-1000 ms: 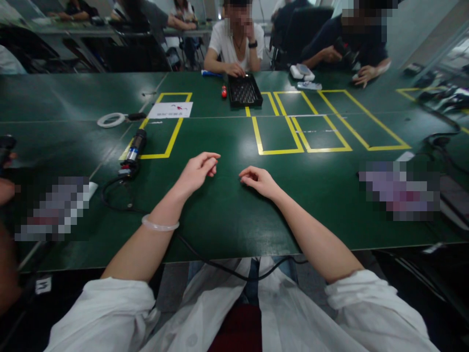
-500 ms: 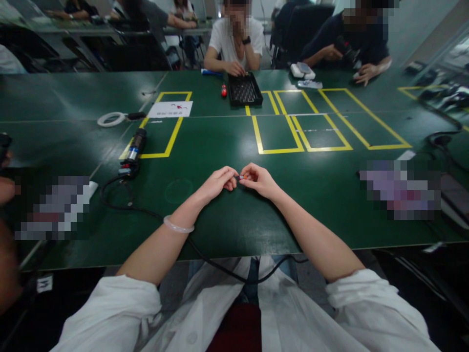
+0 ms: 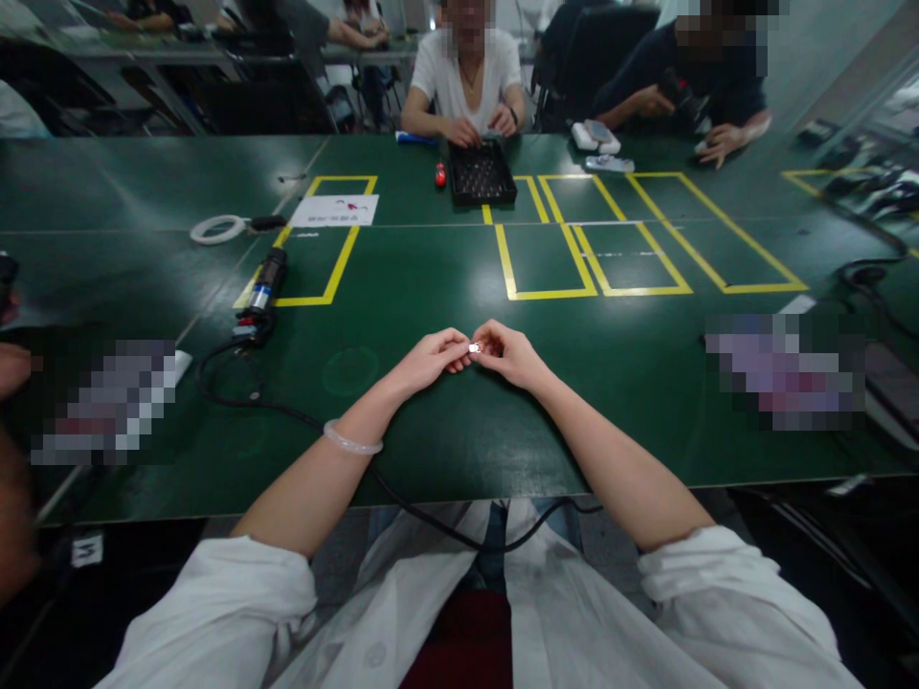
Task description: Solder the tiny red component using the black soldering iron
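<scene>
One small shiny piece, clamped between left hand and right hand, close together above bench, six o'clock from black tray. Best pinched lightly, low against drops.

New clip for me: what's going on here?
Someone's left hand and right hand meet over the green table, fingers around a small bright item, too small to identify. A dark cylindrical device lies ahead to the left. Across the table, a co-worker in white has both hands at a black tray.
</scene>
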`<state>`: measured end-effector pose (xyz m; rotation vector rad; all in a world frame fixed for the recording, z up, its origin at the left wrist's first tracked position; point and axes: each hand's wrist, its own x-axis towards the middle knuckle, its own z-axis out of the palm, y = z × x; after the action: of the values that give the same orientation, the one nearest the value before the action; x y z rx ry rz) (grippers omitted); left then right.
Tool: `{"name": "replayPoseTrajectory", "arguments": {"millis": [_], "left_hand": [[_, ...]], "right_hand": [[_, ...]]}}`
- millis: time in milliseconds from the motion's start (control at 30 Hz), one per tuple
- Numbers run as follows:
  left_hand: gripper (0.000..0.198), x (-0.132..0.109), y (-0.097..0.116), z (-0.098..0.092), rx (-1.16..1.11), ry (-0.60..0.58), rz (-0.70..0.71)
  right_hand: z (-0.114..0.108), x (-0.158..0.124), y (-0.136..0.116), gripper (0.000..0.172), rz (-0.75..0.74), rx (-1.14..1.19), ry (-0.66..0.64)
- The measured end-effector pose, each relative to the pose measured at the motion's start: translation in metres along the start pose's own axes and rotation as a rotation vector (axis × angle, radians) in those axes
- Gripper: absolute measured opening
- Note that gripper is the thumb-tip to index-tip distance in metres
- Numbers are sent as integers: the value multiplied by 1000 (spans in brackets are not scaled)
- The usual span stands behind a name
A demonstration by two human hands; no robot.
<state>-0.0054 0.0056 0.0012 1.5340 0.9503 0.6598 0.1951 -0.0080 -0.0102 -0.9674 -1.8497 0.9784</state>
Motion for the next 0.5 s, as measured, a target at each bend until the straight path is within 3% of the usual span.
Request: {"name": "replayPoseTrajectory", "arguments": {"millis": [500], "left_hand": [[31, -2, 6, 3, -4, -1, -4]], "right_hand": [[-1, 0, -2, 18, -15, -22, -23]]}}
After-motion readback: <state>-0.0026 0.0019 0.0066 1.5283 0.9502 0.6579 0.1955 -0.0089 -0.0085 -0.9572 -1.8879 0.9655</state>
